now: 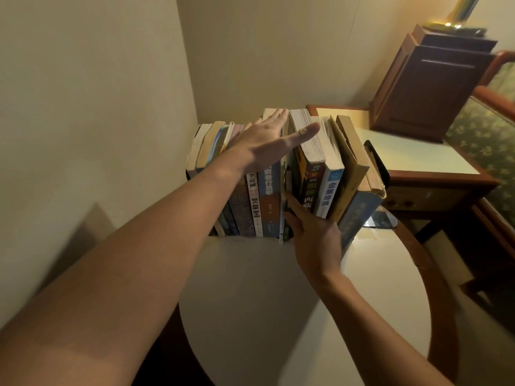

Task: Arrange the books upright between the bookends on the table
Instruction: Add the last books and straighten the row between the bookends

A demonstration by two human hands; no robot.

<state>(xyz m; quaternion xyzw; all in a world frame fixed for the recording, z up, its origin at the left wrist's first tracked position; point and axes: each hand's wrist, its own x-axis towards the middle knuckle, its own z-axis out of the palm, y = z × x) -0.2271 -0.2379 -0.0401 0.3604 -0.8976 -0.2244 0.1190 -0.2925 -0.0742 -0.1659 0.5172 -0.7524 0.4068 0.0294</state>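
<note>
Homely room: wooden cabinet (pixel 429 87), floral armchair (pixel 486 135)

Your left hand (pixel 262 143) and right hand (pixel 315 240): bare, uncovered. Your left forearm (pixel 139 246) and right forearm (pixel 390 330): bare from wrist to frame edge. Left thumbnail (pixel 303 131), seen just above the books (pixel 331 188): short, plain. Left fingers (pixel 274 117): long, slim. Left forearm looks broader in frame than the right.
</note>
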